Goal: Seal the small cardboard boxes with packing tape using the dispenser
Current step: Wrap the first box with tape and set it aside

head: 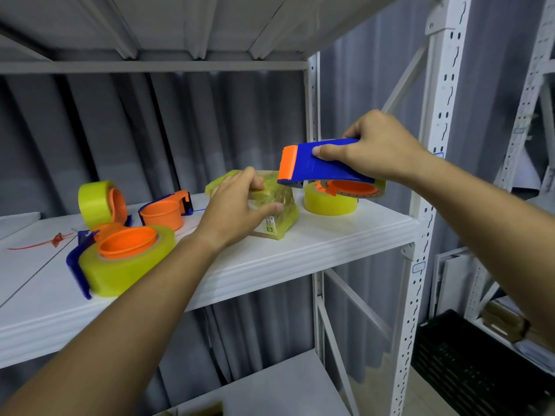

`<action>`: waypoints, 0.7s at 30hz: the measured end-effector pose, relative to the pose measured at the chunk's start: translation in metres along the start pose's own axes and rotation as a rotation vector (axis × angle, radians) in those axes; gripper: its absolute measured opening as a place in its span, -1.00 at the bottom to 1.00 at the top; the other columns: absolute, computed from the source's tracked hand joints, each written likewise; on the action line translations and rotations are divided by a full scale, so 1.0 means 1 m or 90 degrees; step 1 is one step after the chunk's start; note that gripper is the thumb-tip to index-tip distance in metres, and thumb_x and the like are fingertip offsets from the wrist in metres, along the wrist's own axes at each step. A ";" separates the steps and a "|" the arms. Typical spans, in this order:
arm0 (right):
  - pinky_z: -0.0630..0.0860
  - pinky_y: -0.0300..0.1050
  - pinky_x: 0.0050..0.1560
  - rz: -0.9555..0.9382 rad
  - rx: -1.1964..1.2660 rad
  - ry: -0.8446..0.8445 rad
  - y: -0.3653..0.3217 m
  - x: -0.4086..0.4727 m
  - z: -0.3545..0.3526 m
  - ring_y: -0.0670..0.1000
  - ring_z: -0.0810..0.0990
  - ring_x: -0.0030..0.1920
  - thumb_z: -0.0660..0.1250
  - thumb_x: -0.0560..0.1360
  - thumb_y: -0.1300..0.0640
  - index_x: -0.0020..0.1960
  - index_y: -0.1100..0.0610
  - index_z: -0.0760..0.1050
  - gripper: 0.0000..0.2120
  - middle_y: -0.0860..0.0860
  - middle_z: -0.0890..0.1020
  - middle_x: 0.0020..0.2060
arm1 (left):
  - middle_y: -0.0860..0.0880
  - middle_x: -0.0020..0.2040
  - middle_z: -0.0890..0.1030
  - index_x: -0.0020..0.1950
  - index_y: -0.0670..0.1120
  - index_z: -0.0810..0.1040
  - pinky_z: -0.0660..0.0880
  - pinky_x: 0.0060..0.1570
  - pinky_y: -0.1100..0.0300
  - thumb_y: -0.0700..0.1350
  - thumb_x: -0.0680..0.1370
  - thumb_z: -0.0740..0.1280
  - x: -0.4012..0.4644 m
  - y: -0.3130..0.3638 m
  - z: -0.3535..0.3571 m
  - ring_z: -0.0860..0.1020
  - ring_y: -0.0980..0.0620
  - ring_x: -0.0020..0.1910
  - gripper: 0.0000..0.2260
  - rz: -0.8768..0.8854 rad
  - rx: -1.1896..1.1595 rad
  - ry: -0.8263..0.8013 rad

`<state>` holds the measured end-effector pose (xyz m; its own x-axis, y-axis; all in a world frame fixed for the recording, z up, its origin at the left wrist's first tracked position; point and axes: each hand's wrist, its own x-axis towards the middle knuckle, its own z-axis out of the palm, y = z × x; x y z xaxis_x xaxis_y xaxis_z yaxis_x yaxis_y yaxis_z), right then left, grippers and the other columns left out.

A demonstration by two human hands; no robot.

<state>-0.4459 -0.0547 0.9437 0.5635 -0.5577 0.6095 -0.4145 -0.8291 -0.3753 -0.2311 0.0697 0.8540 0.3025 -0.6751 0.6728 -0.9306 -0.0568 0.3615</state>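
Observation:
My right hand (375,148) grips a blue tape dispenser (321,163) with an orange blade guard, held above the white shelf (315,244). Its orange hub and a nearly spent tape ring show underneath. My left hand (237,205) is closed on a small box (280,210) wrapped all over in yellowish clear tape, which rests on the shelf. The dispenser's orange front end hangs just above and to the right of that box. A full yellow tape roll (327,202) lies flat on the shelf under the dispenser.
On the shelf's left stand a loaded blue dispenser (120,262), an upright yellow roll (96,202), an empty dispenser with an orange hub (166,213) and a red tie (45,240). White rack posts (312,121) rise behind the box; a black crate (468,361) sits lower right.

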 end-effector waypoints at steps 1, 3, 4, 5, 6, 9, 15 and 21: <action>0.31 -0.21 -0.46 0.002 -0.002 -0.002 0.001 0.000 0.000 0.01 0.56 -0.40 0.41 0.46 -0.27 -0.22 0.23 0.66 -0.47 0.12 0.63 -0.40 | 0.09 0.05 0.57 -0.01 0.02 0.41 0.52 0.06 -0.02 0.13 0.41 0.55 0.002 0.001 0.002 0.51 0.05 0.08 -0.61 -0.010 0.006 0.020; 0.29 -0.23 -0.47 0.007 -0.005 -0.001 0.003 -0.001 -0.001 -0.04 0.52 -0.44 0.41 0.46 -0.28 -0.24 0.22 0.65 -0.47 0.09 0.61 -0.43 | 0.08 0.03 0.57 0.01 0.01 0.40 0.52 0.00 0.06 0.08 0.40 0.57 0.004 0.002 0.007 0.52 0.06 0.05 -0.59 -0.026 0.003 0.054; 0.28 -0.23 -0.47 0.009 -0.002 -0.001 0.004 -0.001 -0.002 -0.04 0.52 -0.44 0.41 0.46 -0.28 -0.24 0.22 0.65 -0.47 0.09 0.61 -0.43 | 0.09 0.03 0.57 0.04 0.01 0.40 0.51 0.00 0.10 0.06 0.41 0.57 0.005 0.002 0.010 0.52 0.07 0.06 -0.60 -0.026 0.003 0.064; 0.29 -0.23 -0.47 0.009 0.003 -0.002 0.005 -0.001 -0.002 -0.04 0.53 -0.43 0.41 0.46 -0.28 -0.23 0.22 0.65 -0.47 0.10 0.63 -0.41 | 0.10 0.05 0.57 0.06 0.02 0.42 0.51 0.01 0.12 0.03 0.44 0.54 0.005 0.002 0.013 0.52 0.08 0.07 -0.64 -0.021 0.007 0.067; 0.31 -0.23 -0.46 0.010 0.007 -0.003 0.006 -0.001 -0.002 -0.03 0.55 -0.41 0.41 0.46 -0.28 -0.22 0.22 0.66 -0.47 0.12 0.65 -0.38 | 0.10 0.05 0.59 0.07 0.02 0.45 0.51 0.03 0.12 0.01 0.47 0.51 0.004 0.002 0.015 0.52 0.09 0.08 -0.70 -0.015 0.007 0.067; 0.33 -0.23 -0.45 0.007 0.010 -0.017 0.009 -0.001 -0.001 -0.02 0.57 -0.39 0.40 0.46 -0.29 -0.24 0.21 0.65 -0.47 0.10 0.65 -0.39 | 0.12 0.09 0.65 0.02 0.00 0.55 0.50 0.12 0.10 -0.09 0.50 0.46 0.004 -0.007 0.009 0.54 0.07 0.12 -0.85 -0.014 -0.028 0.073; 0.31 -0.22 -0.44 -0.040 0.070 -0.063 0.007 -0.006 0.005 -0.11 0.46 -0.53 0.43 0.44 -0.29 -0.33 0.21 0.63 -0.46 0.07 0.58 -0.49 | 0.14 0.12 0.68 0.06 -0.07 0.63 0.51 0.26 0.14 -0.28 0.49 0.47 -0.006 -0.029 -0.028 0.59 0.21 0.17 -0.80 -0.033 -0.132 0.067; 0.44 -0.21 -0.36 -0.109 0.198 -0.097 -0.009 -0.004 0.019 -0.10 0.58 -0.44 0.45 0.46 -0.23 -0.33 0.14 0.64 -0.55 -0.01 0.63 -0.45 | 0.00 0.05 0.69 0.08 -0.15 0.65 0.55 0.15 0.17 -0.32 0.46 0.24 -0.019 -0.024 -0.050 0.61 0.13 0.10 -0.72 -0.020 -0.172 0.076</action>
<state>-0.4307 -0.0454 0.9312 0.7151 -0.3898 0.5802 -0.0817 -0.8710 -0.4844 -0.2047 0.1204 0.8648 0.3671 -0.5845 0.7236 -0.8365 0.1328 0.5316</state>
